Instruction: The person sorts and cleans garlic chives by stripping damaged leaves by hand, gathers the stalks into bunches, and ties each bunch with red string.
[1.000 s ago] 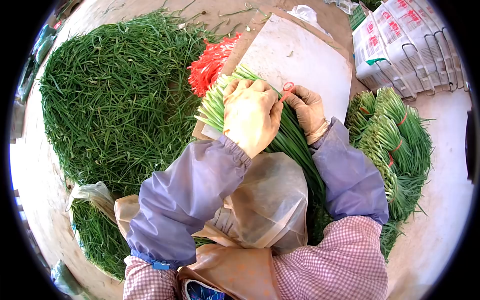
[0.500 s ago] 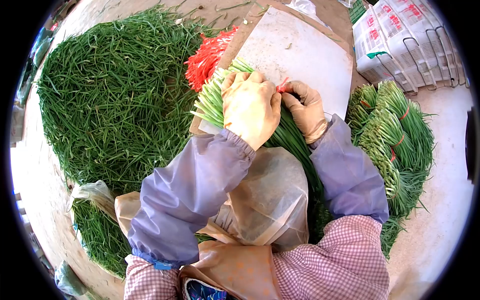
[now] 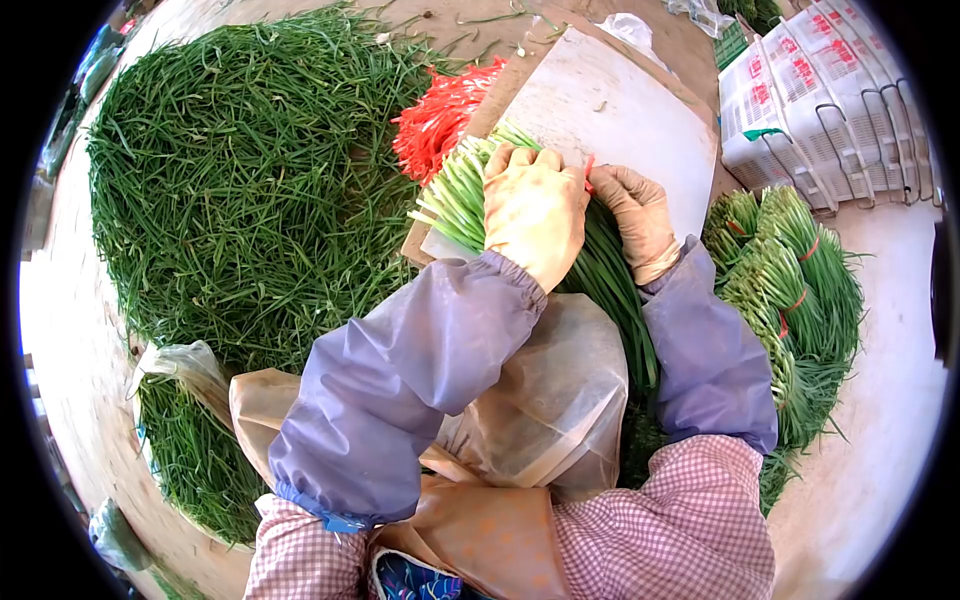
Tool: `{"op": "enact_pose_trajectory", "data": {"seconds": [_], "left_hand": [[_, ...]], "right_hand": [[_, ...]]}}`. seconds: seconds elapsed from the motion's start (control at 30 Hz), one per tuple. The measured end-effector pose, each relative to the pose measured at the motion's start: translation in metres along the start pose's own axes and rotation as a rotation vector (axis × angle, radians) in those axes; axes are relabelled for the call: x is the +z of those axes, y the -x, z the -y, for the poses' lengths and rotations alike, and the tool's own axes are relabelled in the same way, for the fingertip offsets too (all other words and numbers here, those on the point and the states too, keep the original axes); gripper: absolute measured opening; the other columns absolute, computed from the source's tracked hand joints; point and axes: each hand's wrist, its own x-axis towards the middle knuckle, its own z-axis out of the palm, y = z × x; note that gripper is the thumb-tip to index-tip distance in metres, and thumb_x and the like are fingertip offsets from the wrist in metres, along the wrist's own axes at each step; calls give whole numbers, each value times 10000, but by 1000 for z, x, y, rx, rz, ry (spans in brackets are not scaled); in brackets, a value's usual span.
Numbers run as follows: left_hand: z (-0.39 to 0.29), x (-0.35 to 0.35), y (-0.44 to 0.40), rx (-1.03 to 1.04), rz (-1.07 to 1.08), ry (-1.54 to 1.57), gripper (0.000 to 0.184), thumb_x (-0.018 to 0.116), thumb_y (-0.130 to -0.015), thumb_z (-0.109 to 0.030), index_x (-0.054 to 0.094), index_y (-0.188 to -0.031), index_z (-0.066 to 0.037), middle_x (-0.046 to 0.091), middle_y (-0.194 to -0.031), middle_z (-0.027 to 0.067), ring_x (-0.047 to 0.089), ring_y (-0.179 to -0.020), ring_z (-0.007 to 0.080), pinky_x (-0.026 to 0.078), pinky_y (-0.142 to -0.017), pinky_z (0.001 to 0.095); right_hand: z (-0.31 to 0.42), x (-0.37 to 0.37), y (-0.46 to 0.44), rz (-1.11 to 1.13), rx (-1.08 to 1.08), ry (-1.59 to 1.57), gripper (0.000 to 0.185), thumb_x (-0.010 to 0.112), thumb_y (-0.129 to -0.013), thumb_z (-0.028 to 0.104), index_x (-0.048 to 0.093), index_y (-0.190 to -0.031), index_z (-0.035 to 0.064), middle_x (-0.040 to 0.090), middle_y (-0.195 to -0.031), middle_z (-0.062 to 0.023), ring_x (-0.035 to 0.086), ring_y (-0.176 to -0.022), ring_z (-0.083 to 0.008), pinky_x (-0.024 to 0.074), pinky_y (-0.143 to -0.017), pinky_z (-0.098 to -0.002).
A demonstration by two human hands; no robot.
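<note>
A bunch of garlic chives [image 3: 458, 200] lies across a white board [image 3: 640, 120], its pale cut ends toward the upper left and its green leaves trailing down over my lap. My left hand [image 3: 535, 215], in a tan glove, is closed over the bunch near the pale ends. Just right of it, my gloved right hand [image 3: 638, 218] pinches a red plastic tie [image 3: 589, 176] that stands up at the bunch's upper side. How far the tie runs round the stalks is hidden by my left hand.
A pile of red ties [image 3: 447, 115] sits beside the board. Left of it spreads a large heap of loose chives [image 3: 250, 180]. Tied chive bunches [image 3: 790, 270] are stacked on the right, below white plastic crates [image 3: 815, 100]. A clear plastic bag [image 3: 630, 32] lies behind the board.
The whole view has shifted, so most things sit a little lower and further right. Both hands stay at the bunch, the right still pinching the red tie.
</note>
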Motion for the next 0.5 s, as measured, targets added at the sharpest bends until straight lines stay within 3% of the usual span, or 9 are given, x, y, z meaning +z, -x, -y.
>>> {"op": "enact_pose_trajectory", "data": {"seconds": [0.1, 0.33, 0.5], "left_hand": [[1, 3, -1, -10, -12, 9, 113, 671, -753, -188, 659, -753, -76, 601, -806, 87, 577, -887, 292, 397, -922, 433], [4, 6, 1, -1, -34, 9, 78, 665, -748, -167, 659, -746, -89, 601, -797, 78, 579, -876, 286, 405, -914, 433], [3, 7, 0, -2, -22, 4, 83, 672, -744, -178, 669, -760, -97, 602, -800, 73, 580, -879, 280, 402, -927, 434]], "right_hand": [[14, -7, 0, 102, 151, -149, 110, 666, -879, 77, 701, -959, 10, 690, -847, -33, 603, -742, -88, 500, -680, -233], [11, -7, -3, 133, 211, -283, 117, 681, -860, 62, 697, -963, 9, 693, -855, -40, 626, -766, -107, 517, -705, -243], [5, -5, -4, 114, 44, 17, 131, 677, -876, 99, 696, -961, 0, 682, -838, -17, 603, -765, -83, 502, -702, -226]]}}
